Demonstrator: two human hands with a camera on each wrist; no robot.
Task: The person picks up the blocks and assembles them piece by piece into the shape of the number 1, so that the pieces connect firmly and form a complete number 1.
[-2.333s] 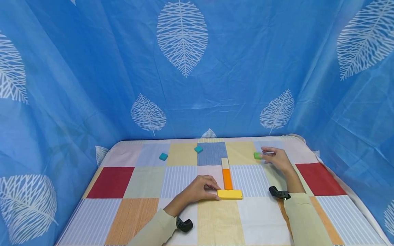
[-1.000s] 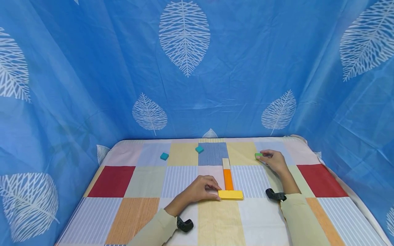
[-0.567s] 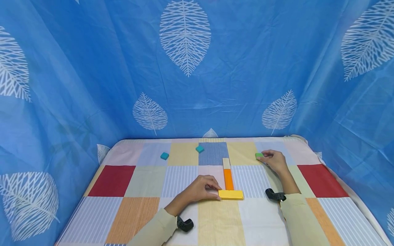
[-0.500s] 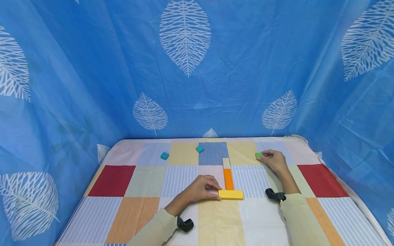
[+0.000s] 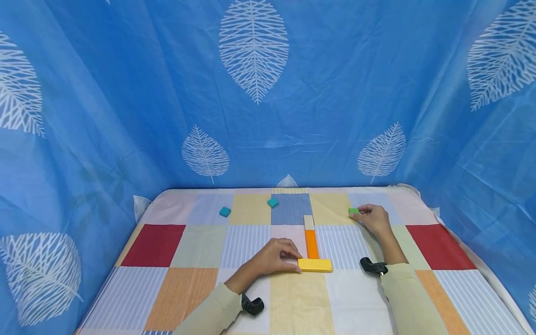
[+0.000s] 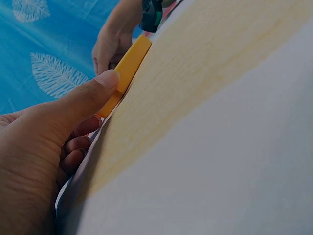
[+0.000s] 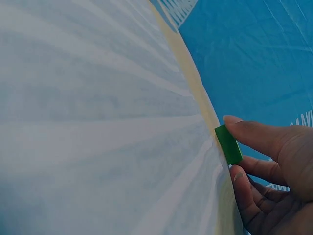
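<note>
On the patchwork cloth a yellow flat block lies crosswise at the near end of an orange bar, which a beige block continues away from me. My left hand holds the yellow block's left end, thumb pressed on the yellow block. My right hand pinches a small green block at the far right; in the right wrist view thumb and fingers close on the green block.
Two teal cubes sit at the far left and far middle of the cloth. Blue leaf-print curtains wall in the back and both sides. Black wrist mounts rest near my sleeves.
My right hand's fingers, spread beside the green block earlier, have curled in and now pinch it. The left hand and the yellow, orange and beige blocks have stayed put.
</note>
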